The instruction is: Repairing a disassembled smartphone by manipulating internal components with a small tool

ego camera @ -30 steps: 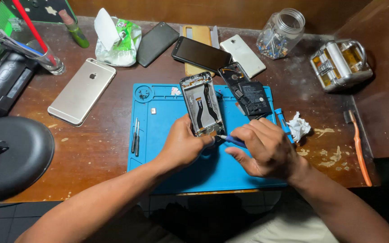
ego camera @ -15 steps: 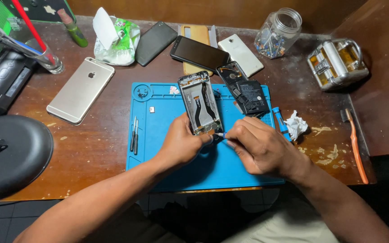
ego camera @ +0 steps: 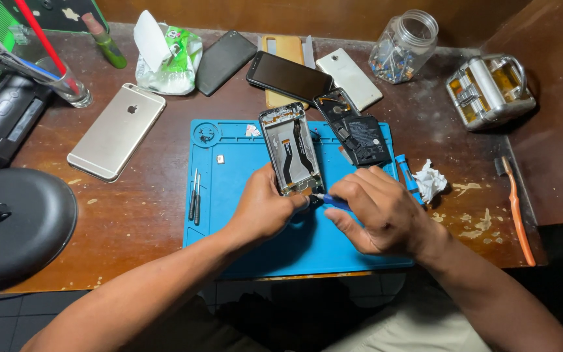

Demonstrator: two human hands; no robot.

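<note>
Left grip (ego camera: pixel 265 208) on opened phone frame (ego camera: pixel 290 150), ribbon cable exposed

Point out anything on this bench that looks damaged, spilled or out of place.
Pale crusty smears blotch the wooden table right of the blue mat, beside a crumpled tissue; they look like dried spills. The opened phone under the left hand and right hand is bare inside, as opened up.

A bright blue mat (ego camera: pixel 242 228) on scuffed brown wood — gold phone (ego camera: pixel 116 130), orange toothbrush (ego camera: pixel 517 212), blue-handled screwdriver (ego camera: pixel 331 199).
</note>
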